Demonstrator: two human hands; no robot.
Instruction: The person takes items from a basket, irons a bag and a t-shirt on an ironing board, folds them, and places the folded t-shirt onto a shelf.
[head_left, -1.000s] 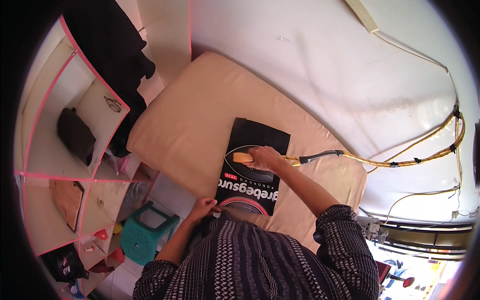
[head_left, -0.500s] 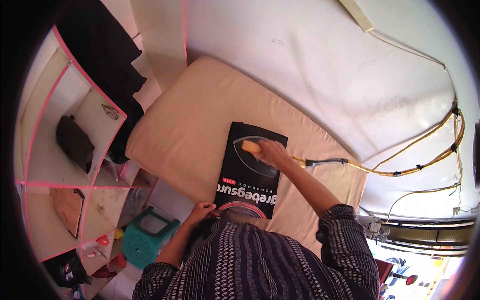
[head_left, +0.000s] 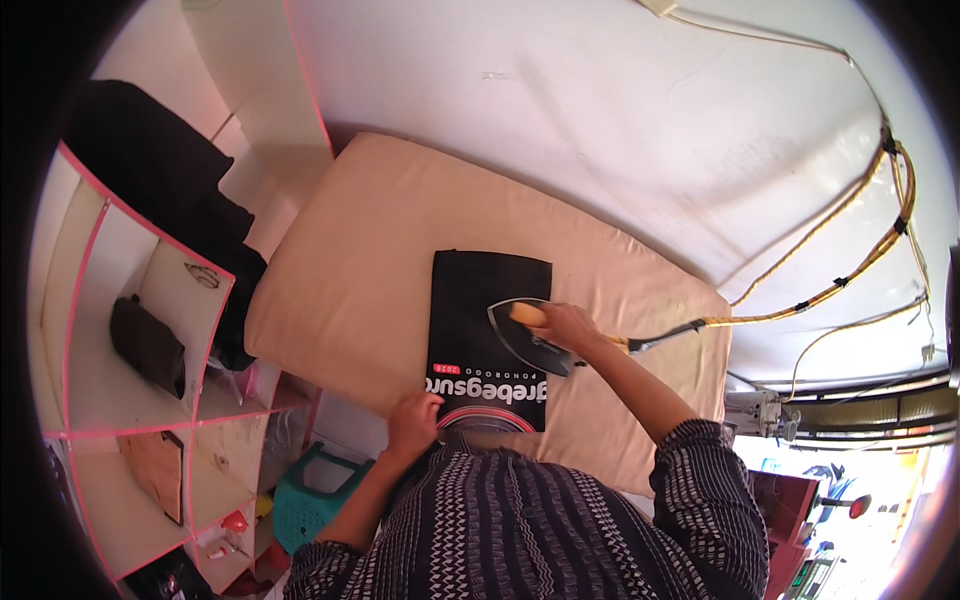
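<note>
A black printed cloth (head_left: 465,310), roughly rectangular, lies flat on the padded beige surface (head_left: 370,230) ahead of me. White lettering, a small red label and a red-and-white round print show on its nearer part. My right hand (head_left: 568,332) grips the tan handle of a clothes iron (head_left: 526,316). The iron rests over the cloth's right side, its dark soleplate edged in silver. My left hand (head_left: 414,424) is at the cloth's near left edge, fingers curled and fingertips overlapping it. Whether they pinch the cloth is too blurred to see.
A wrapped yellowish cord (head_left: 760,319) runs from the iron to the wall (head_left: 600,120) at right. Pink-edged shelves (head_left: 150,434) stand at left, with dark cloth (head_left: 165,165) draped above. A green plastic stool (head_left: 305,505) is below left.
The iron in my right hand has moved nearer and toward the cloth's right edge. My left hand has shifted slightly along the near left edge. The whole view has turned a little.
</note>
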